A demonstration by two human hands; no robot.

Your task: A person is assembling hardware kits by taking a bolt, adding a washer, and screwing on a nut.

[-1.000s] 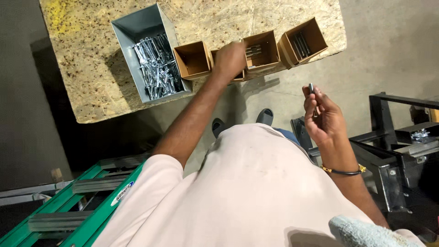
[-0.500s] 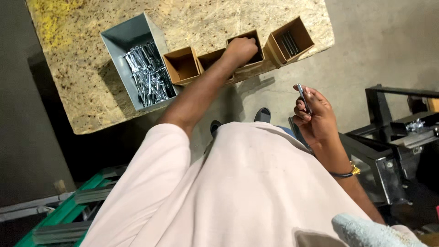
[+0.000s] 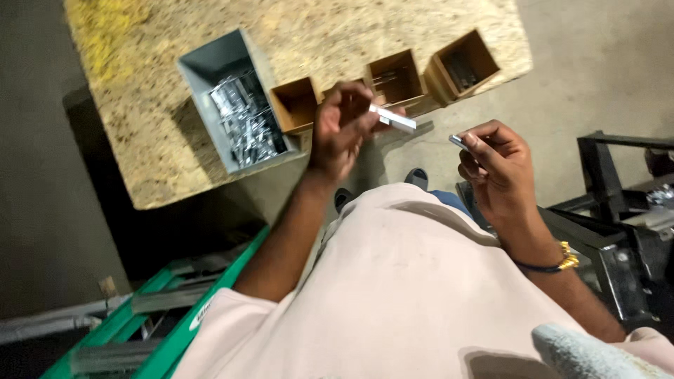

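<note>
A speckled chipboard table [image 3: 140, 126] is seen over a grey concrete floor [image 3: 590, 77]. On it are set a grey metal bin [image 3: 210, 67] of shiny parts and three open brown boxes [image 3: 295, 105]. A white bar [image 3: 393, 119] is pinched in the left hand [image 3: 340, 130]; a small metal piece [image 3: 458, 142], blurred, seems pinched in the right hand [image 3: 498, 165].

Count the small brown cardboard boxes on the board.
4, in a row right of the grey metal bin: one beside the bin, one mostly hidden behind the left hand, a third, and the rightmost.
</note>
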